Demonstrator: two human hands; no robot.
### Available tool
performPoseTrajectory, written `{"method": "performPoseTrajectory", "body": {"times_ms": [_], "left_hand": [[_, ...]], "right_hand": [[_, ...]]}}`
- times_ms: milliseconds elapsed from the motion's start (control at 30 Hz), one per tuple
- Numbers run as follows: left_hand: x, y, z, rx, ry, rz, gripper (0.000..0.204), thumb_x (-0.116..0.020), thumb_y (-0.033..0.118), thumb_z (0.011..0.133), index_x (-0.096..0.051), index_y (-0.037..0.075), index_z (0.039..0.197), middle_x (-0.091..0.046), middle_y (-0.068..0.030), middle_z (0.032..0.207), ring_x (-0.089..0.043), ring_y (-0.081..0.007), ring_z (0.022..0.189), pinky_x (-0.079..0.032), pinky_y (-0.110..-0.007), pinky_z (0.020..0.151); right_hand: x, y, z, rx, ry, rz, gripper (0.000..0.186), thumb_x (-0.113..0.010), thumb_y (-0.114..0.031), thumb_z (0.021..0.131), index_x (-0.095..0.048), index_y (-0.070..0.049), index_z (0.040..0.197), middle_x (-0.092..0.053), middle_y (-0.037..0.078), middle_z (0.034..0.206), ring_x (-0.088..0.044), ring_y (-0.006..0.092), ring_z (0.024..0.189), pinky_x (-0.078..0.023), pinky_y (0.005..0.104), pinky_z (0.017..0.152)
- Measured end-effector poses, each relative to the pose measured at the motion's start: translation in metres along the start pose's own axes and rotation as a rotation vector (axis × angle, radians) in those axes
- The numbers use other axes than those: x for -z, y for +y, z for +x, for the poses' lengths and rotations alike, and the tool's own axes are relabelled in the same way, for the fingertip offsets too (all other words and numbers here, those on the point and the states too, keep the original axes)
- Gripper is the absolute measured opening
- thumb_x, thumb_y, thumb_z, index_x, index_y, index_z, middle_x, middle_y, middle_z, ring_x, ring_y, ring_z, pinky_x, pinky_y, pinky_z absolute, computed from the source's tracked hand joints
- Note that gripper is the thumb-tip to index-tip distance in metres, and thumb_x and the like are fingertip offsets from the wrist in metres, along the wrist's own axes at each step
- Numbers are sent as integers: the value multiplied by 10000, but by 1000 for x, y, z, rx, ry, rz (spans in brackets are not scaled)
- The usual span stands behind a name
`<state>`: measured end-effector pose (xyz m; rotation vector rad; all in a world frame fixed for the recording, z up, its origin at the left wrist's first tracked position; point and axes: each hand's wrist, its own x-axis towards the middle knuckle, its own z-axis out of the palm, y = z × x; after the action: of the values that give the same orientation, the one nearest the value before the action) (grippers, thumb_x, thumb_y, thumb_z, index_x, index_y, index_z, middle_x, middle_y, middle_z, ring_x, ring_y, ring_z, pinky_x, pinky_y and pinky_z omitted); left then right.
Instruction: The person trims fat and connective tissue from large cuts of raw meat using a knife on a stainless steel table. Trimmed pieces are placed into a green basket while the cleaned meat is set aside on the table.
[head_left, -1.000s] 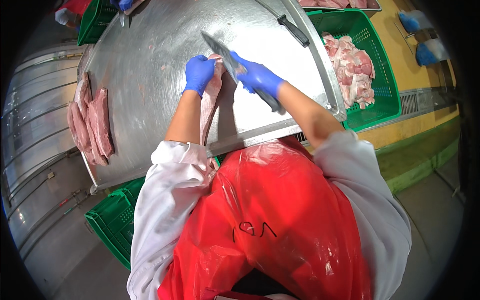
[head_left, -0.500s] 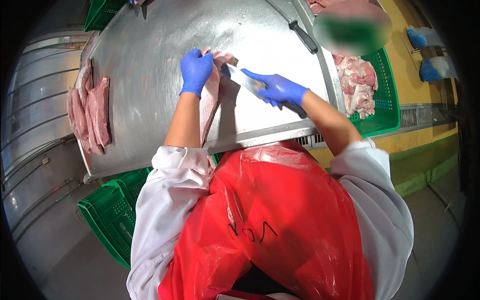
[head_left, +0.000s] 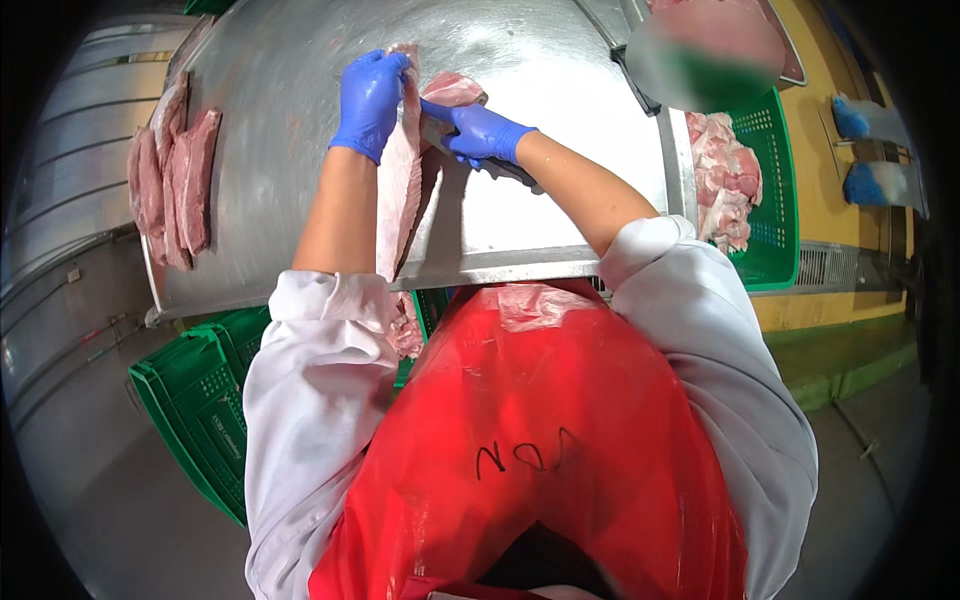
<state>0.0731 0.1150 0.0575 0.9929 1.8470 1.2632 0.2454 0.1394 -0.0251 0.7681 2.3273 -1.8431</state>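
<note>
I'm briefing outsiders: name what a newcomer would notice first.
Probably the red apron, filling the lower middle. Above it, over the metal table, the gloved left hand grips a long meat strip and the right hand a knife. A green crate of meat stands at right.

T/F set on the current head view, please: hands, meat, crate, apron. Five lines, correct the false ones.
1. The left hand holds the long meat strip near its far end. True.
2. The right hand is empty. False: the right hand grips a knife.
3. The meat pile lies near the table's right edge. False: the meat pile lies near the left edge of the table.
4. The green crate on the right contains meat pieces. True.
5. The apron is white. False: the apron is red.
</note>
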Motion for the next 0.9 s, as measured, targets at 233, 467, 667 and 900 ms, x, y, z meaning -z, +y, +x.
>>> {"method": "performPoseTrajectory", "body": {"times_ms": [233, 467, 667, 900], "left_hand": [[23, 26, -22, 120, 18, -186, 69, -626, 83, 864, -652, 19, 869, -540, 2, 682, -476, -75, 561, -370, -230, 522], [31, 18, -11, 99, -61, -92, 164, -539, 82, 860, -679, 21, 920, -650, -74, 840, -606, -165, 746, -459, -322, 606], [3, 52, -32, -33, -171, 71, 184, -552, 119, 878, -678, 45, 767, -592, -50, 663, -517, -162, 601, -392, -320, 533], [24, 60, -38, 131, -128, -223, 159, -553, 93, 873, -673, 84, 770, -556, -22, 646, -467, -116, 553, -339, -275, 487]], "right_hand": [[-27, -4, -82, -11, -99, 243, 819, -462, -54, 909, -85, -280, 1601, -611, 78, 729, -569, 134, 513, -538, 293, 518], [-85, -9, -67, 104, 37, 294, 850, -471, -22, 878, -46, -143, 1604, -617, 121, 716, -597, 186, 521, -519, 332, 511], [-78, -32, 1, -12, 180, 444, 801, -504, -93, 912, -82, -96, 1593, -621, 122, 692, -628, 218, 553, -553, 343, 550], [-129, -30, -65, 47, 133, 187, 755, -461, -161, 934, -91, -118, 1592, -670, 254, 860, -678, 281, 652, -568, 380, 669]]}}
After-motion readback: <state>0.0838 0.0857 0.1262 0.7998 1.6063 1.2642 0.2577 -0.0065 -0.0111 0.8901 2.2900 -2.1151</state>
